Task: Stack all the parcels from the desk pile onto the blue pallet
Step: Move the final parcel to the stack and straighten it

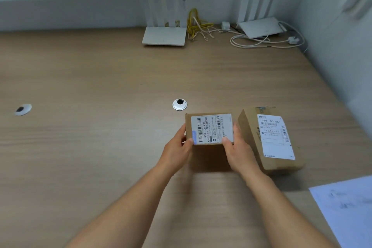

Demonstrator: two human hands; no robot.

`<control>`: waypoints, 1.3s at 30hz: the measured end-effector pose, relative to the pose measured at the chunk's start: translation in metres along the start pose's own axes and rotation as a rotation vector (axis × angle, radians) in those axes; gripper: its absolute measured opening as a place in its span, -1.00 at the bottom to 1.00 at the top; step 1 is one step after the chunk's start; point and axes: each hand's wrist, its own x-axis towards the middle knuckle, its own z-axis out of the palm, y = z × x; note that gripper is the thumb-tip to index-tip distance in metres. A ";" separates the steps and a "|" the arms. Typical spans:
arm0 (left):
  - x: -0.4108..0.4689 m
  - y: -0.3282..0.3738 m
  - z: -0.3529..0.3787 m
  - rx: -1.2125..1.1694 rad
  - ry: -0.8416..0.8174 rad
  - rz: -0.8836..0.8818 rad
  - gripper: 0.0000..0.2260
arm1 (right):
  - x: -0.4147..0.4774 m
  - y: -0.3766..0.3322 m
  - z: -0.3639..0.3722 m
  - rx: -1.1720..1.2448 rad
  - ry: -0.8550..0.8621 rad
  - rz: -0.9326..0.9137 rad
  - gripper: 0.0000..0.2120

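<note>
"Locating the task object first: where is it?"

"Lower centre of the frame. The small brown cardboard parcel with a white barcode label on top [209, 129] sits between your two hands, over the pale wood-grain desk [90, 70], with a dark shadow on the desktop under its near edge."

"And the state of each hand?"

"Your left hand [177, 148] grips the parcel's left end, thumb on the label's blue-edged corner and fingers curled round the side. Your right hand [239, 152] grips the right end, thumb on the label's near corner and fingers up along the side wall."

"What lies to the right?"

"A larger, longer brown cardboard parcel with a white shipping label [270, 139] rests on the desk just beside your right hand. Whether they touch cannot be told. A pale blue-white sheet of paper [348, 209] fills the lower right corner."

"And further up?"

"A round silver cable grommet [179, 104] sits just above the held parcel, and a second round grommet [23, 109] is at the far left. Along the upper edge of the desk stand two flat white routers, one at centre [164, 36] and one at upper right [260, 27], with a tangle of yellow cable [192, 23] between them."
</note>
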 end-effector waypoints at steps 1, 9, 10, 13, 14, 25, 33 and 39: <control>-0.007 0.000 -0.004 -0.016 0.008 0.011 -0.55 | -0.006 -0.003 -0.001 0.002 -0.006 -0.022 -0.43; -0.085 -0.014 -0.046 -0.154 0.114 0.049 -0.52 | -0.059 -0.029 0.008 0.058 -0.148 -0.198 -0.19; -0.096 -0.017 -0.050 -0.161 0.137 0.050 -0.51 | -0.065 -0.033 0.011 0.066 -0.152 -0.225 -0.19; -0.129 -0.024 -0.061 -0.162 0.200 0.055 -0.46 | -0.083 -0.044 0.021 0.104 -0.154 -0.319 -0.23; -0.139 -0.027 -0.064 -0.161 0.223 0.053 -0.45 | -0.089 -0.049 0.024 0.117 -0.159 -0.355 -0.24; -0.241 -0.061 -0.110 -0.134 0.541 0.026 -0.48 | -0.145 -0.099 0.083 0.126 -0.326 -0.575 -0.29; -0.300 -0.085 -0.159 -0.203 0.752 0.026 -0.49 | -0.192 -0.155 0.133 0.079 -0.358 -0.729 -0.32; -0.360 -0.116 -0.211 -0.210 0.840 -0.007 -0.50 | -0.242 -0.203 0.189 0.074 -0.426 -0.831 -0.36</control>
